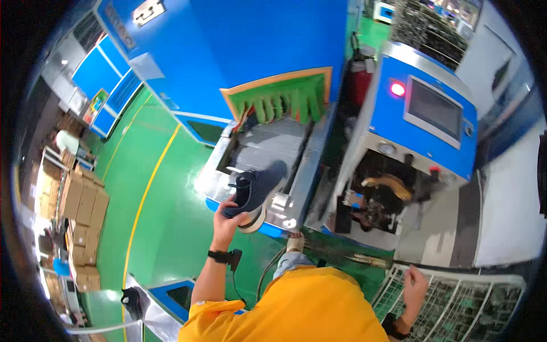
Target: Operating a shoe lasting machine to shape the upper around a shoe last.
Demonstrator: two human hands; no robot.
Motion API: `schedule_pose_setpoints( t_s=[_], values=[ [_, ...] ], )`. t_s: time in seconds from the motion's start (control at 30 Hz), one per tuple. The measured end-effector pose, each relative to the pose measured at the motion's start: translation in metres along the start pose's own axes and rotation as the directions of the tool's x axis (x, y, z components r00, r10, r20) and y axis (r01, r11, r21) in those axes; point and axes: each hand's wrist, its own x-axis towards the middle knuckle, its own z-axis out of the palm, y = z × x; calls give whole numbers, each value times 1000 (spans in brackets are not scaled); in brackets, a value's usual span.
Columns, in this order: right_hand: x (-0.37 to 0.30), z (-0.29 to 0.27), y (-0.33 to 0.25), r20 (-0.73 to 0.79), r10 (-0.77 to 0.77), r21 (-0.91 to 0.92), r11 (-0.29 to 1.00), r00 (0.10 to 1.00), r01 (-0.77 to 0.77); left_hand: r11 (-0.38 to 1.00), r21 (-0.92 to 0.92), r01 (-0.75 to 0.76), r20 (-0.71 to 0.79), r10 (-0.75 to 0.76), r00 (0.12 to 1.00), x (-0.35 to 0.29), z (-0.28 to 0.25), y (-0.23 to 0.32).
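My left hand (228,221) is closed on the heel end of a dark navy shoe (259,187) with a pale sole. The shoe is over the near end of a grey conveyor bed (273,139), its toe pointing away and to the right. Whether it touches the bed I cannot tell. At the lower right, my right hand (416,286) is above a white wire rack (456,296), its fingers curled in and nothing visible in them.
Beyond the conveyor, green strip curtains (279,107) hang in the opening of a large blue machine (256,40). A second machine (419,108) with a screen and a red light stands to the right. Stacked cartons (82,199) line the left; another dark shoe (131,302) lies lower left.
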Motion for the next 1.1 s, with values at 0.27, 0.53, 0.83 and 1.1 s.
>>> schedule_pose_setpoints(
  t_s=[0.27,0.53,0.83,1.1],
  values=[
    [150,30,-189,-433,-589,-149,793,682,590,506,849,150,-85,-150,985,50,-52,-137],
    [272,141,-300,-558,-740,-678,668,376,307,664,716,-213,140,162,977,166,19,-69],
    [269,147,-280,-468,-785,-780,583,406,229,957,146,250,-7,-252,968,488,58,-271],
    [263,146,-286,-447,-712,-816,572,542,79,969,151,198,106,-215,971,479,136,-270]
  ],
)
